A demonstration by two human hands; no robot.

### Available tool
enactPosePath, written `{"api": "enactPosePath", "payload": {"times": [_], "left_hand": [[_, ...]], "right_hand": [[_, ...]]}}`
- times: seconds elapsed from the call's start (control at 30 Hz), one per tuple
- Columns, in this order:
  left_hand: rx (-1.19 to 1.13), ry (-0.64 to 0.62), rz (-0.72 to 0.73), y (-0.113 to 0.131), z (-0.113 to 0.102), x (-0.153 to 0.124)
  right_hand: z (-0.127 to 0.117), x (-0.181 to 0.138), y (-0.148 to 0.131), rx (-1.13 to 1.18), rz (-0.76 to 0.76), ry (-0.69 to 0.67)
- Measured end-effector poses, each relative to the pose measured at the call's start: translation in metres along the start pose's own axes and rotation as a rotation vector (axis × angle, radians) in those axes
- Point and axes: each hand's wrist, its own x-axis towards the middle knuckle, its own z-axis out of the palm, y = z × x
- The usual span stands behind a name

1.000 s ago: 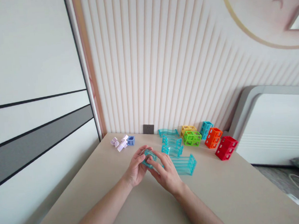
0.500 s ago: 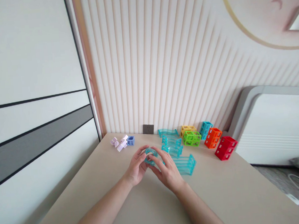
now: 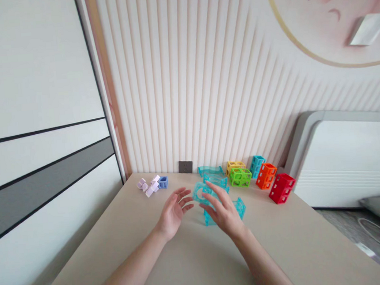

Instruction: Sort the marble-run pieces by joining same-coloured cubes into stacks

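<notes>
My left hand [image 3: 173, 211] hovers over the beige table [image 3: 193, 257] with its fingers spread and nothing in it. My right hand [image 3: 223, 211] is just to its right, its fingertips pinching a curved clear teal track piece [image 3: 200, 191] held upright between the two hands. A flat teal ramp piece [image 3: 239, 206] lies on the table, partly hidden under my right hand. More teal track pieces [image 3: 217, 178] are stacked just behind the hands.
Open-frame blocks stand in a row at the back right: yellow [image 3: 234, 165], green [image 3: 240, 177], teal [image 3: 257, 165], orange [image 3: 268, 175], red [image 3: 282, 188]. Lilac pieces [image 3: 148, 186] and a small blue cube [image 3: 163, 182] lie back left. A wall socket [image 3: 185, 166] sits behind.
My left hand has let go of the curved teal piece and opened. My right hand has lifted the piece up and slightly to the right. The camera has shifted a little.
</notes>
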Motion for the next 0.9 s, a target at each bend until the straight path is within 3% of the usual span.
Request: {"api": "enactPosePath", "payload": {"times": [0.13, 0.2, 0.3, 0.4, 0.5, 0.63, 0.77, 0.9], "left_hand": [[0.032, 0.03, 0.007, -0.001, -0.004, 0.003], [0.045, 0.026, 0.003, -0.001, -0.004, 0.003], [0.076, 0.018, -0.004, -0.003, -0.002, 0.001], [0.104, 0.005, -0.015, -0.004, -0.001, 0.0], [0.127, -0.014, -0.023, -0.005, -0.002, 0.0], [0.129, -0.038, -0.027, -0.006, -0.003, -0.001], [0.118, -0.061, -0.031, -0.006, -0.002, -0.001], [0.12, -0.069, -0.03, -0.006, -0.003, -0.001]], "right_hand": [[-0.038, -0.01, 0.055, -0.093, 0.214, 0.221], [-0.053, -0.028, 0.088, -0.15, 0.336, 0.258], [-0.067, -0.069, 0.133, -0.19, 0.45, 0.14], [-0.069, -0.106, 0.161, -0.133, 0.49, -0.108], [-0.066, -0.124, 0.17, -0.059, 0.546, -0.313], [-0.063, -0.124, 0.173, -0.004, 0.604, -0.45], [-0.062, -0.127, 0.176, 0.006, 0.633, -0.503], [-0.061, -0.132, 0.177, -0.047, 0.656, -0.459]]}}
